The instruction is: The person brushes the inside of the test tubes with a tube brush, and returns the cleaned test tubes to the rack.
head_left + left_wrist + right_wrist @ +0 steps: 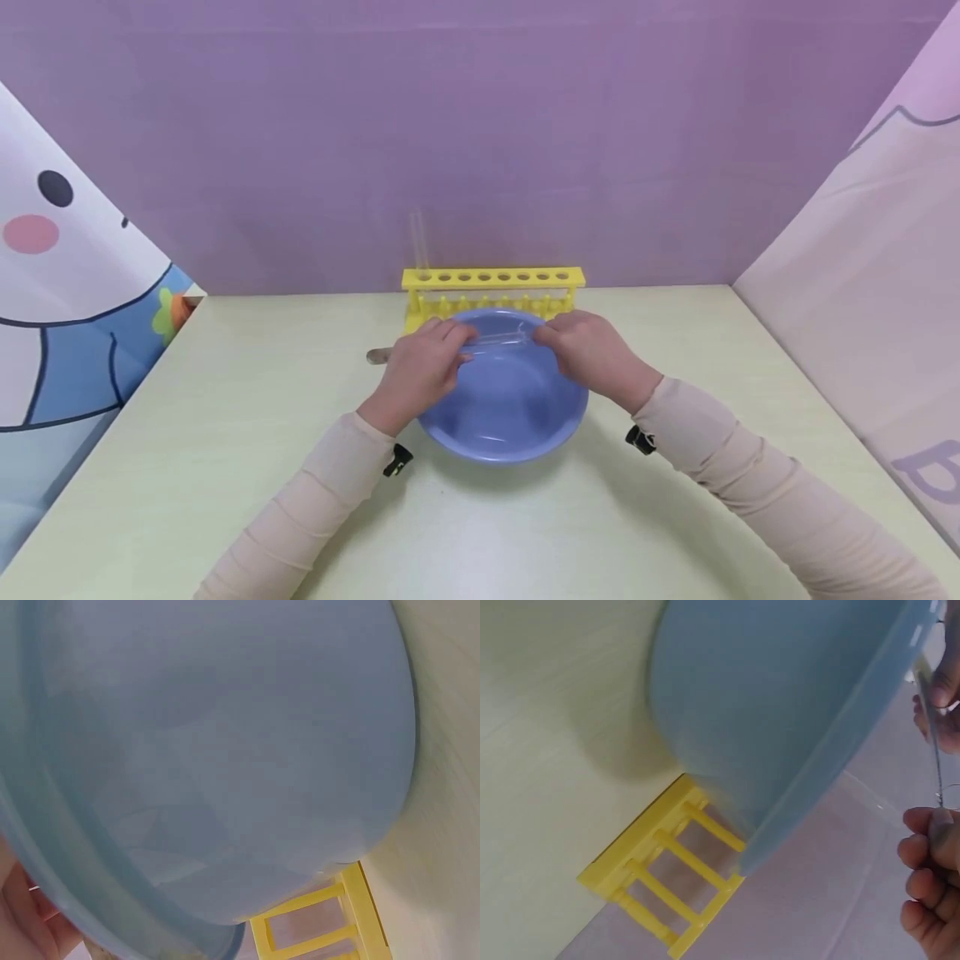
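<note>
Over a blue basin (506, 408), the left hand (423, 367) grips a clear test tube (498, 338) held sideways. From that hand's far side sticks out a brownish rounded end (378, 356), apparently the bristle end of a brush; whether it lies inside the glass is hard to tell. The right hand (592, 350) pinches the end of a thin wire handle (938, 769) that runs toward the left hand, seen best in the right wrist view. Bent fingers (34, 919) of the left hand show past the basin's rim in the left wrist view.
Right behind the basin stands a yellow test tube rack (491, 278), partly hidden by it. One upright clear tube (419, 242) is in its leftmost hole. A purple backdrop (465, 150) rises along the back edge of the pale table (262, 400).
</note>
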`<state>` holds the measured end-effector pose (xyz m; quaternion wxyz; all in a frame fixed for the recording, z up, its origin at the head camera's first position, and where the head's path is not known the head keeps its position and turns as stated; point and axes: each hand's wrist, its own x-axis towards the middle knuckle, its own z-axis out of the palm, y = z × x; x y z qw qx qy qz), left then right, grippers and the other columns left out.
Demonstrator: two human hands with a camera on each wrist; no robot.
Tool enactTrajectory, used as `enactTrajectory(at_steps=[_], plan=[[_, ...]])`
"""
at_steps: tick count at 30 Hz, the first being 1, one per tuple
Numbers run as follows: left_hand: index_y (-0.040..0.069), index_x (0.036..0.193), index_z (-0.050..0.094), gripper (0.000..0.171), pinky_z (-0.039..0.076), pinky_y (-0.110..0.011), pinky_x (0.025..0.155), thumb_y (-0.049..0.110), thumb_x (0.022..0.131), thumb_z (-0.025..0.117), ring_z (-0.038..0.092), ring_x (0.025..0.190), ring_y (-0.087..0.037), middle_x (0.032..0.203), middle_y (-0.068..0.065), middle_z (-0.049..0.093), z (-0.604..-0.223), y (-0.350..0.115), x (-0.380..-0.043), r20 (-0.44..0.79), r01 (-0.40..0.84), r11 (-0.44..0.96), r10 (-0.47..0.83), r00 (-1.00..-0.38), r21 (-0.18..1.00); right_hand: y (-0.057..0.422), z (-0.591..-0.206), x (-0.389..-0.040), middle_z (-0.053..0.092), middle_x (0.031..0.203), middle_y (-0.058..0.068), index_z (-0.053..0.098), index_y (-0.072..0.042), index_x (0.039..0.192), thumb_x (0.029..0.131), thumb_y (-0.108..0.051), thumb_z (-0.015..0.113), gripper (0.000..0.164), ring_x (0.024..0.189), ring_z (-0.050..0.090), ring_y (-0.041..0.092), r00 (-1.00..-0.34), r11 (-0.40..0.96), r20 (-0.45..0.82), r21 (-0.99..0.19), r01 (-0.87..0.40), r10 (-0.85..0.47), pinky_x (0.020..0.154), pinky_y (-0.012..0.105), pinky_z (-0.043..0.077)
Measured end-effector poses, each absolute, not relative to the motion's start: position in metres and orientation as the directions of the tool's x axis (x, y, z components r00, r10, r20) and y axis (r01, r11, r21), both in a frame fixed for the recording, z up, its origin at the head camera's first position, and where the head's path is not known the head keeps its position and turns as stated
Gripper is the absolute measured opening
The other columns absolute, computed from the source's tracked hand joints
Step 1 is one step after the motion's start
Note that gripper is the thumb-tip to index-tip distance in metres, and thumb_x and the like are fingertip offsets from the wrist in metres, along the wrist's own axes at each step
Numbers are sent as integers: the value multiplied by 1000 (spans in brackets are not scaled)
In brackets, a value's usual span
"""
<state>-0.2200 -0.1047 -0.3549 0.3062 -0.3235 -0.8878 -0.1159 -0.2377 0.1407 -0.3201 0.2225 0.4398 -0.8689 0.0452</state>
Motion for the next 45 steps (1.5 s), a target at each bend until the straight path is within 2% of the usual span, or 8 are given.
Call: enactTrajectory(at_steps=[10, 17, 22, 27, 33, 37, 45], plan=[[7, 102, 61, 21, 50, -26, 53, 10, 84, 70, 60, 82, -17, 93, -3, 67, -353, -100, -218, 544, 637, 770, 530, -651, 12, 152, -326, -240, 66, 75, 6, 70, -4, 90, 67, 18, 61, 32, 68, 59, 20, -419, 555, 475, 188, -810, -774, 65, 31, 52], [8, 103, 61, 21, 51, -26, 55, 10, 84, 70, 61, 84, -16, 93, -2, 67, -351, -100, -216, 519, 643, 766, 544, -659, 13, 158, -330, -243, 68, 77, 7, 71, -2, 92, 67, 13, 72, 29, 68, 60, 20, -369, 528, 483, 247, -813, -794, 68, 31, 54], [8, 103, 61, 20, 51, -26, 54, 10, 84, 70, 62, 84, -16, 92, -2, 67, -350, -101, -216, 524, 651, 759, 553, -647, 4, 164, -332, -248, 69, 78, 8, 70, -2, 91, 66, 13, 74, 30, 68, 61, 19, -297, 496, 514, 307, -812, -805, 67, 31, 54], [9, 104, 62, 19, 49, -26, 52, 10, 85, 68, 62, 83, -16, 93, -1, 68, -346, -101, -215, 515, 641, 767, 544, -663, 14, 168, -331, -253, 69, 79, 7, 69, -2, 90, 64, 12, 77, 31, 69, 61, 20, -208, 448, 556, 339, -827, -805, 66, 32, 55], [10, 103, 61, 18, 47, -24, 51, 10, 86, 67, 59, 79, -14, 89, 1, 66, -344, -102, -214, 489, 632, 774, 541, -684, 29, 173, -332, -255, 68, 77, 5, 67, -3, 88, 62, 8, 81, 31, 68, 59, 18, -180, 428, 564, 344, -836, -806, 65, 30, 53], [11, 102, 61, 16, 45, -23, 51, 10, 87, 67, 57, 77, -13, 86, 4, 65, -342, -103, -214, 474, 627, 777, 535, -700, 50, 177, -332, -256, 67, 75, 5, 67, -3, 86, 64, 11, 78, 29, 65, 58, 18, -161, 417, 578, 344, -841, -800, 62, 30, 53], [12, 100, 63, 15, 43, -22, 50, 8, 87, 67, 54, 74, -12, 83, 6, 63, -341, -107, -216, 472, 620, 780, 516, -715, 87, 180, -330, -260, 63, 71, 6, 65, -1, 85, 63, 21, 62, 31, 62, 53, 19, -79, 376, 603, 384, -843, -794, 58, 30, 51]])
